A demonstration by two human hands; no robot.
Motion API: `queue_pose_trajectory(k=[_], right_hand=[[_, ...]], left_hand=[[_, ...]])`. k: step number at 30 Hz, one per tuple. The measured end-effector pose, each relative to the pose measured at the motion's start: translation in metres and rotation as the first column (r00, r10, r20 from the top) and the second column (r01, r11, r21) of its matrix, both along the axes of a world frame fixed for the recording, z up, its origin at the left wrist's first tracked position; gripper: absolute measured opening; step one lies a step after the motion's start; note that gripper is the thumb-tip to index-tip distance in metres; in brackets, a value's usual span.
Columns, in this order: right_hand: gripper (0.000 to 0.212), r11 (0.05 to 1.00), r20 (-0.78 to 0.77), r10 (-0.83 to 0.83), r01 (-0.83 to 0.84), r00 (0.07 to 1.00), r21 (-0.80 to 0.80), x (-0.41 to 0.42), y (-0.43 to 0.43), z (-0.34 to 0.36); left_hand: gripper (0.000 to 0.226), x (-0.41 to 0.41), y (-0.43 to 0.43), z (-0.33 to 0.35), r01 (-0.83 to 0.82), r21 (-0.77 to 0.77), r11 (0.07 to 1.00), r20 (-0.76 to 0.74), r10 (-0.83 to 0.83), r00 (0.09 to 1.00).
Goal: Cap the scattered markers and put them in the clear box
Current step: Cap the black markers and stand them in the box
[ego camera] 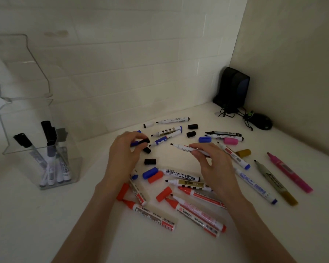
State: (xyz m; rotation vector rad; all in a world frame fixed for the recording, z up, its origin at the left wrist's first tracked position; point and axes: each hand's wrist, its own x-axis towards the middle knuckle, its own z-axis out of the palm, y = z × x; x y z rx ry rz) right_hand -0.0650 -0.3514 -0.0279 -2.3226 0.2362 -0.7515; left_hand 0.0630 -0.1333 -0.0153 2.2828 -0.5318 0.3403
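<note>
Head view: pinched uncapped white marker [183, 147] mid-barrel with right hand [215, 168] above the table [80, 215]; gripped black cap [143, 141] with left hand [124, 152]. Judged light, stiff, slick — best held mid-barrel, off the tip.

Clear box lid [21, 65] cut at left edge; white marker [180, 147] barrel under right hand [213, 164].
</note>
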Motion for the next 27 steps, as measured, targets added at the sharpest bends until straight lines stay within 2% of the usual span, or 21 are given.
queue_pose_trajectory(k=[3, 6, 15, 23, 27], right_hand=[[0.024, 0.999, 0.098, 0.024, -0.027, 0.995, 0.023, -0.001, 0.002, 0.004], [0.023, 0.998, 0.188, 0.057, -0.058, 0.981, 0.001, -0.002, 0.004, 0.006], [0.027, 0.987, 0.202, 0.082, -0.051, 0.976, -0.155, -0.002, 0.008, 0.004], [0.027, 0.939, 0.179, 0.092, -0.026, 0.979, -0.342, 0.001, 0.008, -0.002], [0.027, 0.917, 0.193, 0.103, -0.018, 0.976, -0.398, 0.0, 0.009, -0.003]], left_hand=[[0.016, -0.01, -0.003, 0.012, 0.186, -0.247, 0.951, -0.094, -0.215, 0.972], [0.023, -0.019, -0.006, 0.016, 0.255, -0.292, 0.922, -0.102, -0.295, 0.95], [0.038, -0.023, -0.009, 0.012, 0.322, -0.217, 0.922, -0.103, -0.35, 0.931], [0.033, -0.025, -0.012, 0.006, 0.367, -0.137, 0.92, -0.098, -0.381, 0.919], [0.035, -0.027, -0.012, 0.005, 0.342, -0.191, 0.92, -0.123, -0.368, 0.922]])
